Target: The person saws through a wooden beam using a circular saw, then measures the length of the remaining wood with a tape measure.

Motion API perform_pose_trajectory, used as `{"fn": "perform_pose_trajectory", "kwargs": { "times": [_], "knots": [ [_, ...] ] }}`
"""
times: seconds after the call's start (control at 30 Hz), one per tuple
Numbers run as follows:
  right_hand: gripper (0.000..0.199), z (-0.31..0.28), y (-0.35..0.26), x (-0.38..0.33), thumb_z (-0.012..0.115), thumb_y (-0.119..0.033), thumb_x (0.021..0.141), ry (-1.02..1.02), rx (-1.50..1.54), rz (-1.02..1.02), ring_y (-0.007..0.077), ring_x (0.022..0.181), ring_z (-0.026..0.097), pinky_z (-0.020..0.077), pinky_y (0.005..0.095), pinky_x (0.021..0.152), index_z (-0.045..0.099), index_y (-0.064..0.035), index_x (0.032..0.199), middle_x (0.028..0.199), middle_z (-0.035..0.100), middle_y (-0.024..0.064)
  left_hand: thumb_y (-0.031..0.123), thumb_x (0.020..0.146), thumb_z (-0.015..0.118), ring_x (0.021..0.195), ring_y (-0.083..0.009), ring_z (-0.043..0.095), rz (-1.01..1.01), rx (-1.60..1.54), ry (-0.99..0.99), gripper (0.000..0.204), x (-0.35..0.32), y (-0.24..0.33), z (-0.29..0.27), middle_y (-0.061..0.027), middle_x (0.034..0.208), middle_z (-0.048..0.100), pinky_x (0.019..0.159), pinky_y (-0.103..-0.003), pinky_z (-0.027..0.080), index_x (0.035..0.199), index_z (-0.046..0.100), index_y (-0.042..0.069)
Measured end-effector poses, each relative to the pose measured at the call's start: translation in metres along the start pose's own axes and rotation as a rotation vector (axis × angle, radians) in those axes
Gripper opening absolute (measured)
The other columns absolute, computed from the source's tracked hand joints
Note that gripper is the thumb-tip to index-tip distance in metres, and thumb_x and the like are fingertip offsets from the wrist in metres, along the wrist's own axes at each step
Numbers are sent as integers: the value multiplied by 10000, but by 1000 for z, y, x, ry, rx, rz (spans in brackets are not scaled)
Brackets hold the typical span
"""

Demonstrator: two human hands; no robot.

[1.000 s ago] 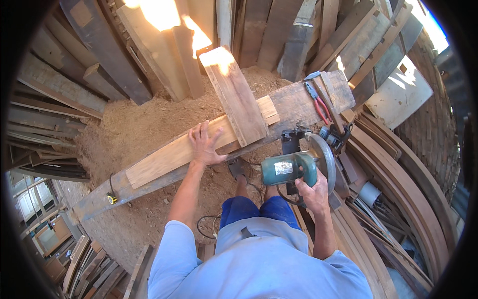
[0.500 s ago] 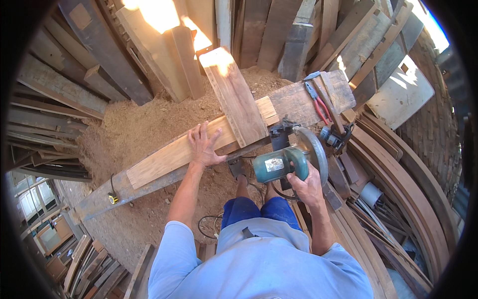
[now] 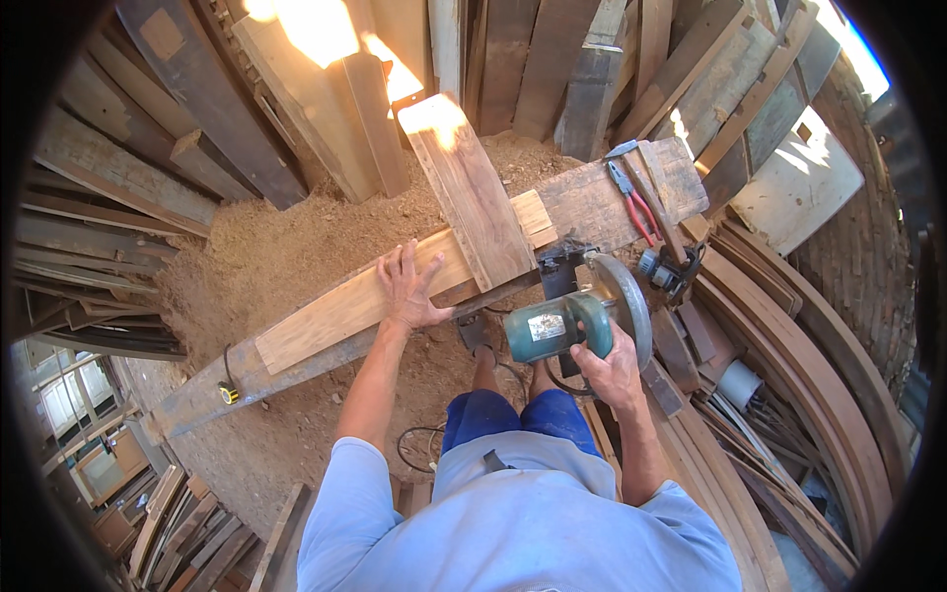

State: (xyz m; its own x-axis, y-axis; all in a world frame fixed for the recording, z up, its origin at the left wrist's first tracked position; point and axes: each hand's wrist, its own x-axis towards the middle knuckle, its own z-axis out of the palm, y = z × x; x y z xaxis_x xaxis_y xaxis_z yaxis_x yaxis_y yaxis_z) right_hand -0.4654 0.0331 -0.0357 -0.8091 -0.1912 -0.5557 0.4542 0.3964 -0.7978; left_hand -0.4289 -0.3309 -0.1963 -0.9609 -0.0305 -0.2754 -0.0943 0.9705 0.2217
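Note:
My left hand lies with spread fingers across a long pale board, its palm at the near edge. A shorter, browner board crosses on top of the pale one, to the right of that hand. With the fingers of my right hand wrapped round its handle, a green circular saw sits at the near side of the work, its base beside the crossing board's near end. The round metal guard hides most of the blade. Both boards rest on a long worn plank.
Red-handled pliers and a hammer lie on the plank's right end, near another power tool. A yellow tape measure is at the left. Sawdust covers the ground; timber leans all round. A cord loops by my legs.

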Motion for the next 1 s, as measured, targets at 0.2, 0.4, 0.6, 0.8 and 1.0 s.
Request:
{"fn": "perform_pose_trajectory", "kwargs": {
  "times": [0.2, 0.4, 0.6, 0.8, 1.0],
  "knots": [
    [433, 1, 6, -1, 758, -204, 838, 15, 49, 26, 192, 856, 619, 518, 364, 814, 650, 47, 1174, 926, 653, 105, 519, 484, 934, 1496, -439, 206, -2, 10, -1, 1074, 0, 0, 0, -195, 1584, 286, 1224, -677, 92, 1460, 518, 357],
    [420, 2, 6, -1, 754, -182, 839, 1, 45, 23, 179, 852, 615, 520, 363, 805, 649, 42, 1179, 918, 647, 93, 520, 489, 936, 1504, -439, 197, -10, 7, -26, 1088, 0, 2, -2, -191, 1598, 275, 1228, -682, 83, 1477, 509, 362],
    [405, 3, 0, -4, 748, -167, 837, 21, 80, 80, 172, 837, 612, 516, 351, 796, 651, 36, 1174, 896, 642, 76, 520, 494, 941, 1510, -442, 190, -14, 7, -35, 1095, 0, 0, -2, -186, 1607, 270, 1231, -684, 78, 1486, 506, 363],
    [399, 1, -22, -14, 750, -171, 837, -9, 16, 6, 183, 839, 609, 512, 359, 787, 651, 28, 1168, 905, 637, 79, 520, 495, 947, 1514, -441, 193, -17, 1, -32, 1089, -1, 1, -2, -184, 1609, 276, 1234, -683, 77, 1481, 510, 368],
    [403, 15, -38, -13, 761, -186, 847, -46, -74, -135, 180, 820, 602, 509, 348, 775, 641, 24, 1169, 901, 637, 78, 500, 485, 961, 1512, -450, 206, -10, -45, 1, 1090, -3, 0, -2, -190, 1615, 284, 1227, -691, 91, 1472, 522, 357]
  ]
}}
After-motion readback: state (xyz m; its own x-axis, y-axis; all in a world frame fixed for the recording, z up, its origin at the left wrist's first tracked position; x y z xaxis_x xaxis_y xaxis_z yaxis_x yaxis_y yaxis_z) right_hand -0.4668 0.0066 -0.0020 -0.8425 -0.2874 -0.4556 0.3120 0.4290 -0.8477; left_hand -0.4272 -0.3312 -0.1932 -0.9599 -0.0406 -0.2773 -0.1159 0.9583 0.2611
